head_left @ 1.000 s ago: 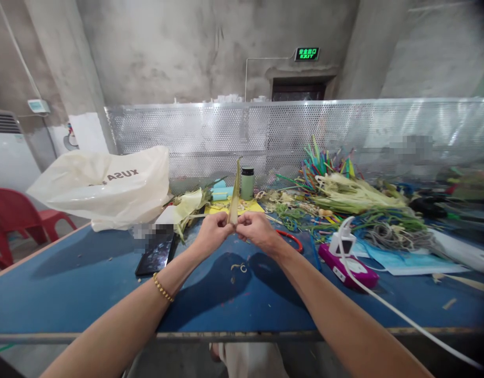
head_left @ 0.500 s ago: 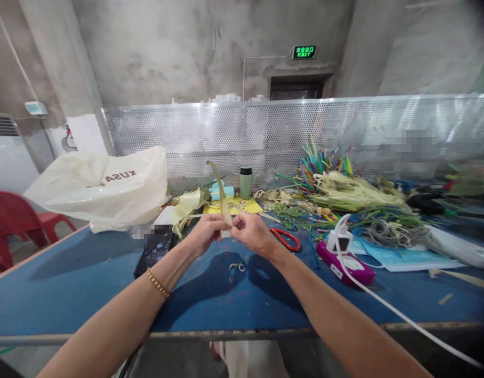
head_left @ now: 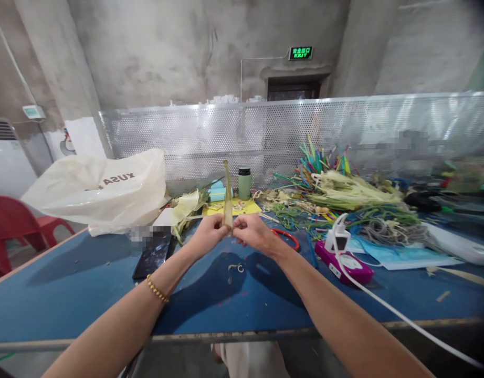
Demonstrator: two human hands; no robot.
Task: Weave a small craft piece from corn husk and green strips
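Note:
A strip of dried corn husk [head_left: 228,202] stands nearly upright between my two hands, above the blue table [head_left: 88,294]. My left hand [head_left: 209,232] pinches its lower end between thumb and fingers. On the other side of the strip, my right hand [head_left: 252,231] is closed with its fingertips at the same lower end. Beneath the hands, small curled scraps [head_left: 239,268] lie on the table. Red-handled scissors [head_left: 289,239] rest just right of my right hand, partly hidden by the wrist.
Left are a dark phone [head_left: 153,257], a husk pile [head_left: 187,205] and a white plastic bag [head_left: 100,189]. Behind my hands stand a green bottle [head_left: 244,184] and yellow paper [head_left: 245,206]. Right are a purple power strip [head_left: 344,265] with a white cable, a husk bundle [head_left: 356,190] and coiled cords [head_left: 395,233].
The husk strip tipped left half a second ago and is now nearly upright again. My right fingers shifted slightly at its base. The whole view has drifted a little.

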